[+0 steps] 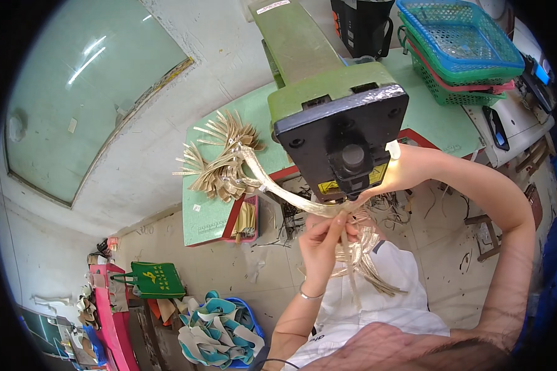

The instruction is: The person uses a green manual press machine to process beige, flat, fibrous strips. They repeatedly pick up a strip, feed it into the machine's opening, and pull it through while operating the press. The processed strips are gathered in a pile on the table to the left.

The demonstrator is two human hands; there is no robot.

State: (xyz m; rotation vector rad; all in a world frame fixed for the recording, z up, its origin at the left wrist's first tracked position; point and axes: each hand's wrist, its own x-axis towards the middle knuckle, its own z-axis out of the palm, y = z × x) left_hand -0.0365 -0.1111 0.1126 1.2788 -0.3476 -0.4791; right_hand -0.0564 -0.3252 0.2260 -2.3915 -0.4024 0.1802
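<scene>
A green sewing machine (pixel 303 37) with a black head (pixel 343 139) stands in front of me. Below the head, a long band of gold strips (pixel 284 195) curves left to a bunch of gold strips (pixel 229 164) on the table. My left hand (pixel 325 241) is closed, pinching a narrow gold strip between thumb and fingers just under the head. My right hand (pixel 402 170) comes round the head's right side, its fingertips closed on the gold work by the needle area; the head hides part of them. More gold strips (pixel 377 272) hang over my white clothing.
The green table (pixel 207 216) has a red edge. Stacked plastic baskets (pixel 458 43) and a phone (pixel 496 128) are at the right. A blue tub (pixel 254 321) of teal and grey pieces and a green bag (pixel 158 280) stand lower left. A window (pixel 86 93) fills the left wall.
</scene>
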